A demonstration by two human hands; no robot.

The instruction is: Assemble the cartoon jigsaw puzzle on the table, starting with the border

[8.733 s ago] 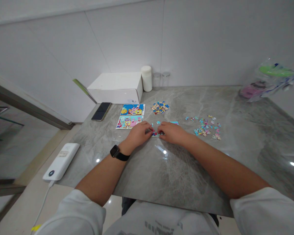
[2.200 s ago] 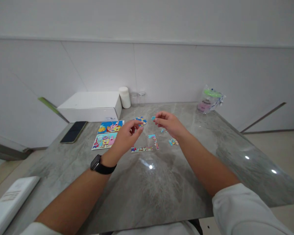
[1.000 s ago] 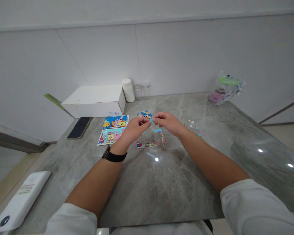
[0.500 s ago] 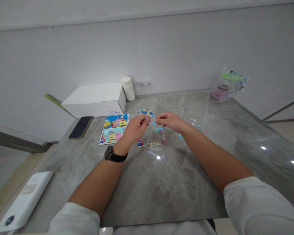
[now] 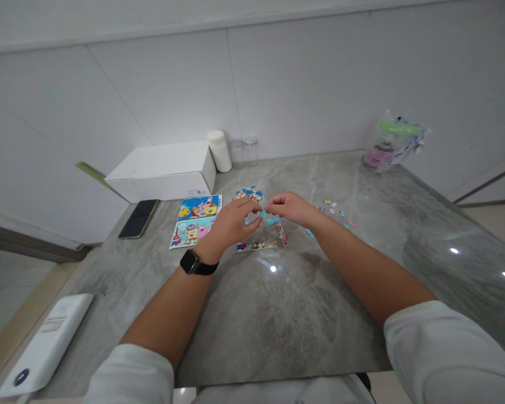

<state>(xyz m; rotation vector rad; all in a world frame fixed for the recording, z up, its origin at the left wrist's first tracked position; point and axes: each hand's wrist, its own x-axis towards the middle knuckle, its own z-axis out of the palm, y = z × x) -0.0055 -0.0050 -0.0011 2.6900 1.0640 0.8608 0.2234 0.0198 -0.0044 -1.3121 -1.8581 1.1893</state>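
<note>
A partly joined jigsaw puzzle border (image 5: 258, 246) lies flat on the grey table, its bottom and right sides showing. My left hand (image 5: 238, 221) hovers over its left part, thumb and fingers apart, and hides some of it. From the right, my right hand (image 5: 290, 207) reaches in with thumb and forefinger pinched at a light-blue puzzle piece (image 5: 263, 214). The tips of both hands almost meet around that piece. Just beyond them is a heap of loose puzzle pieces (image 5: 252, 194). More loose puzzle pieces (image 5: 332, 211) are scattered right of my right hand.
A printed picture sheet (image 5: 196, 221) lies left of the puzzle, near a phone (image 5: 138, 219). Behind stand a white box (image 5: 160, 168), a white bottle (image 5: 219, 151) and two clear glasses (image 5: 251, 152). A plastic bag (image 5: 393, 143) sits far right; a white device (image 5: 46, 342) lies front left.
My left hand's thumb and fingers have spread apart from their pinch. My right hand has shifted slightly left, closer to the left fingertips.
</note>
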